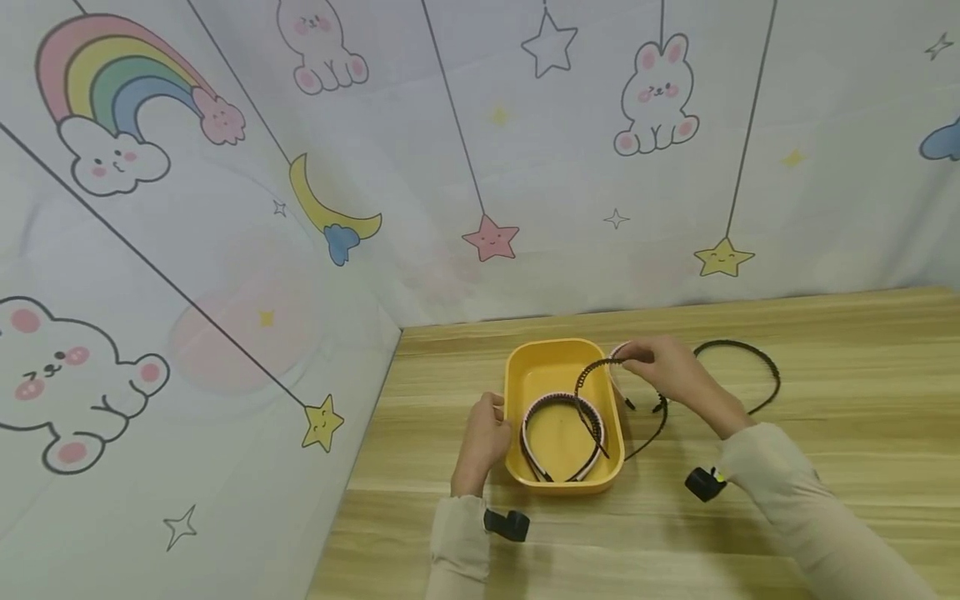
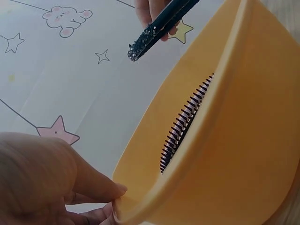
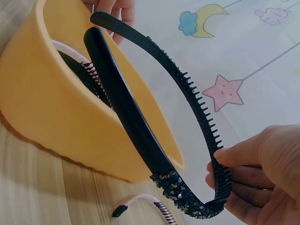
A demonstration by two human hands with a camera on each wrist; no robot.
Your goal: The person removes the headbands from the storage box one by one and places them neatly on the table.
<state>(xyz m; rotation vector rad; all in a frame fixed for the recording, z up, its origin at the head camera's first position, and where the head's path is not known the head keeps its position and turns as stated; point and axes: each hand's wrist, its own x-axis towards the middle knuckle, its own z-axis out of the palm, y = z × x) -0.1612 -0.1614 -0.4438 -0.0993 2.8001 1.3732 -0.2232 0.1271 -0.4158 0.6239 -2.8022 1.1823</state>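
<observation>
Your left hand (image 1: 486,437) pinches the bin (image 1: 564,488) at its 9 o'clock side, thumb over the rim, likely to steady it. Your right hand (image 1: 667,367) holds the black band (image 3: 127,110) between thumb and fingers beside its crown, probably so both legs stay free. It hangs over the bin's 2 o'clock side; whether it touches the rim, you cannot tell. In the right wrist view, its open tips point to 11 o'clock, the long axis running from 5 to 11.
</observation>
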